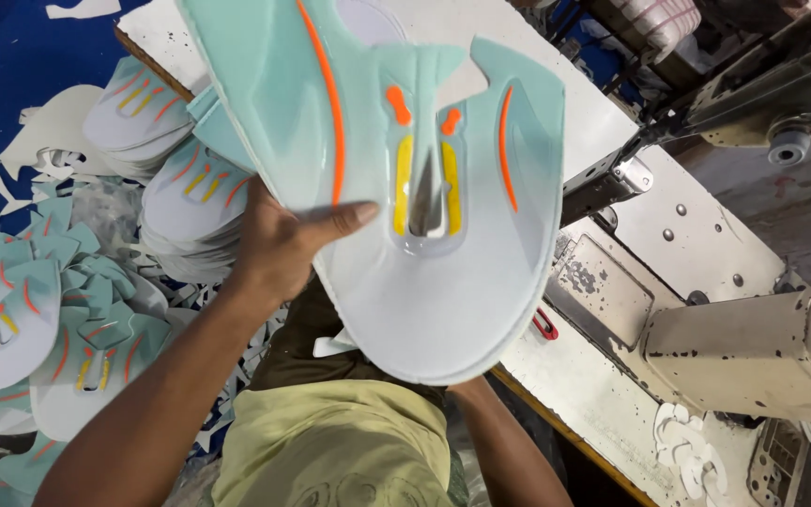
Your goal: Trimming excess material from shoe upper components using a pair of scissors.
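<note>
The left hand (279,246) grips a mint shoe upper (405,188) above the white surface (603,394) bearing a sewing machine (753,347); the right hand is hidden. Stacked uppers (180,178) lie beyond the surface's left edge.

Place: shoe-making workshop | Shown by: worn beige industrial sewing machine (753,352) set on a scuffed white worktable (603,122) | stacks of flat mint-green shoe uppers with orange and yellow stripes (185,202) | pale offcuts (44,160) strewn on blue floor (11,89)
</note>
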